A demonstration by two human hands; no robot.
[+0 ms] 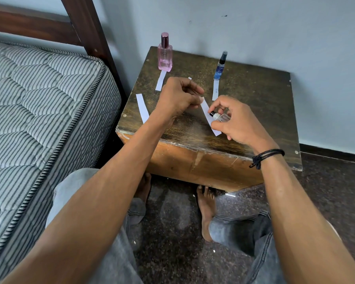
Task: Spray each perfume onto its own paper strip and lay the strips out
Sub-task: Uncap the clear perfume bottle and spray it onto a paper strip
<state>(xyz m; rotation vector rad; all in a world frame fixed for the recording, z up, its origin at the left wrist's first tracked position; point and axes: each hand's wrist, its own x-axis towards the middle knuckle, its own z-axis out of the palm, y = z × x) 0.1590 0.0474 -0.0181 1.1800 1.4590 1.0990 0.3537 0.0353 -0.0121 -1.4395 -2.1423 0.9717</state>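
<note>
**While one hand is steadying the paper, the other is aiming the third bottle**

As the person is sitting over the low, worn dark wooden tabletop (pixel 254 95), the left hand (pixel 179 97) is pinching the upper end of a white paper strip (pixel 205 108) with curled fingers, seemingly to stop it shifting under the spray. The right hand (pixel 236 121) is gripping a small clear glass spray bottle (pixel 220 116) tipped on its side. Its nozzle is pointing at the strip's middle from just beside it. I cannot tell whether a finger is pressing the pump.

Two pairs are lying at the back. A tall pink glass perfume bottle (pixel 164 56) is standing at the head of its own white strip (pixel 161 80), and a slim blue spray bottle (pixel 220 66) is heading a second strip (pixel 215 90), an arrangement that is pairing each scent with its paper. One spare white strip (pixel 142 108) is lying near the left edge.

This tabletop is sitting against a pale blue-grey wall (pixel 275 27), beside a striped grey mattress (pixel 39 89), over a dark speckled floor (pixel 326 191).
</note>
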